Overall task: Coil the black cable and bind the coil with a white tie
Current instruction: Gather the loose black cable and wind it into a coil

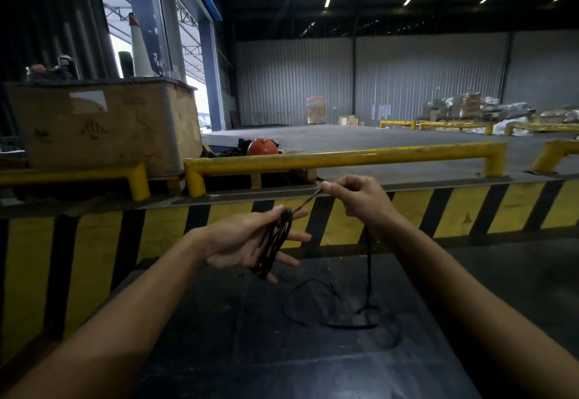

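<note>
My left hand [244, 242] is held palm up with fingers spread, and several loops of the black cable [273, 243] are wound around it as a narrow coil. A strand runs up and to the right from the coil to my right hand [357, 199], which pinches it between thumb and forefinger. From the right hand the rest of the cable hangs down and lies in a loose loop [332, 307] on the dark tabletop [250, 351]. No white tie is visible.
Beyond the table runs a yellow-and-black striped dock edge [454, 210] with yellow guard rails [344, 157]. A large wooden crate [103, 126] stands at the left, with a red round object [262, 147] behind the rail. The warehouse floor stretches out behind.
</note>
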